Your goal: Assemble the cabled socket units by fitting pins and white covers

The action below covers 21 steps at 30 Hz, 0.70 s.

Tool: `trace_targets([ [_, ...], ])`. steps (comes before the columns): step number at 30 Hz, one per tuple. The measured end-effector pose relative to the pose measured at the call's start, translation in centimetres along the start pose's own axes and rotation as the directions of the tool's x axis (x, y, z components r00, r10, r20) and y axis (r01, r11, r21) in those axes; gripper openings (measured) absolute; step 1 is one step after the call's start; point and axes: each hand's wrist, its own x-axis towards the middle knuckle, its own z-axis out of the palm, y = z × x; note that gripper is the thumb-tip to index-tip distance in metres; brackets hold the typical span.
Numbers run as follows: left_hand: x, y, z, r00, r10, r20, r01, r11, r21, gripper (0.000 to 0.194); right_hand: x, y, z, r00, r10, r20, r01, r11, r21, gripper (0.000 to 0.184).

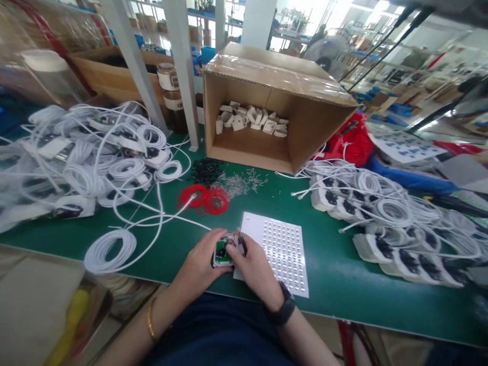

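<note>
My left hand (202, 262) is closed around a small white unit with a green circuit board (222, 252), held at the near edge of the green table (335, 274). My right hand (255, 267) pinches the same unit from the right, fingers pressed at its top edge. A white cable (152, 223) runs from the unit to a loose coil (110, 250) on the left. Just beyond my hands lies a white sheet of small clear dots (282, 249). What the right fingertips pinch is too small to make out.
An open cardboard box (305, 122) on its side holds several white plastic parts (249, 119). Red rings (206, 199), black bits (206, 170) and metal pins (240, 182) lie mid-table. Piles of coiled white cables with units sit left (95, 157) and right (400, 229).
</note>
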Motion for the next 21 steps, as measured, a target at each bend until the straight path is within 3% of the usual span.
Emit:
trace_targets([
  [3, -0.1, -0.1, 0.3, 0.999, -0.043, 0.005, 0.043, 0.998, -0.040, 0.069, -0.3, -0.6, 0.1, 0.983, -0.002, -0.181, -0.031, 0.983, -0.179, 0.034],
  [6, -0.4, 0.1, -0.1, 0.993, -0.119, 0.007, 0.119, 0.991, -0.056, 0.068, -0.2, -1.2, 0.5, 0.983, -0.030, -0.181, -0.022, 0.961, -0.277, 0.023],
  [9, -0.6, 0.3, 0.1, 0.991, -0.135, 0.000, 0.135, 0.989, -0.063, 0.072, -0.1, -1.2, 0.8, 0.980, -0.150, -0.132, 0.110, 0.957, -0.269, 0.008],
  [12, -0.6, 0.2, 0.4, 0.997, -0.071, -0.003, 0.071, 0.997, -0.039, 0.077, -0.3, -0.4, 0.5, 0.943, -0.328, -0.053, 0.311, 0.929, -0.203, 0.021],
  [14, -0.6, 0.2, 0.4, 1.000, 0.012, -0.012, -0.012, 1.000, -0.003, 0.074, -0.4, 0.3, 0.1, 0.912, -0.406, -0.061, 0.394, 0.908, -0.143, 0.025],
  [16, -0.5, 0.2, 0.4, 0.996, 0.088, -0.017, -0.088, 0.996, 0.029, 0.072, -0.5, 0.7, -0.5, 0.920, -0.357, -0.160, 0.341, 0.933, -0.120, 0.021],
  [18, -0.5, 0.3, 0.3, 0.993, 0.121, -0.012, -0.120, 0.992, 0.049, 0.073, -0.5, 0.9, -0.8, 0.948, -0.201, -0.245, 0.173, 0.976, -0.133, 0.010],
  [20, -0.5, 0.4, 0.2, 0.992, 0.127, -0.008, -0.127, 0.990, 0.065, 0.073, -0.7, 1.0, -0.8, 0.967, -0.102, -0.232, 0.063, 0.984, -0.169, 0.004],
  [21, -0.5, 0.4, 0.2, 0.991, 0.133, -0.009, -0.132, 0.989, 0.073, 0.072, -0.9, 1.0, -0.6, 0.974, -0.108, -0.198, 0.070, 0.979, -0.194, 0.005],
])
